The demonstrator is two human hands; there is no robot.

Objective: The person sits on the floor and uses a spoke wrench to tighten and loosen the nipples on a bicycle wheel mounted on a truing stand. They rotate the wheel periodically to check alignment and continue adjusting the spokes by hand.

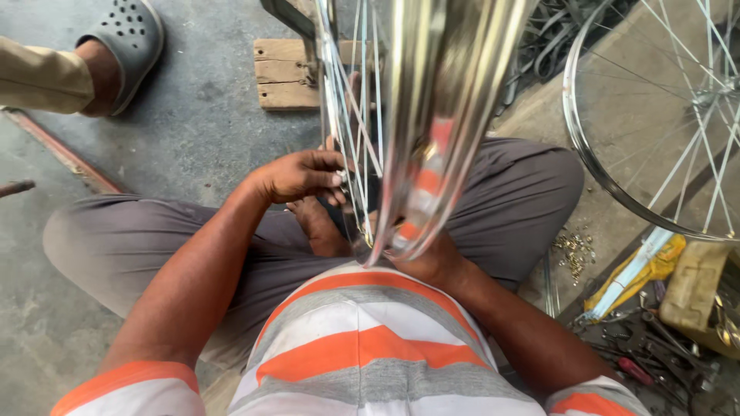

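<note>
Head view, looking straight down: the person sits cross-legged on the concrete floor (177,131), and a shiny bicycle wheel rim (432,123) stands upright in the lap, running from the top centre of the frame down to the striped shirt. The left hand (301,176), at centre frame, has its grip pinched closed on the spokes (351,123) near the rim's inner edge; something small may sit between the fingertips, but I cannot tell what. The right hand (428,262) is mostly hidden under the bottom of the rim; it seems to cradle the rim from below, though whether its grip is closed I cannot tell.

By the look of it, the spokes are being fitted or tightened one by one, a step well under way. The next move would call for a steady rim and fine finger work at the next spoke.

A second spoked wheel (655,115) lies at upper right, small brass pieces (574,250) and tools (655,347) at lower right, a wooden block (285,73) at top centre, and another person's sandalled foot (116,46) at upper left.
</note>
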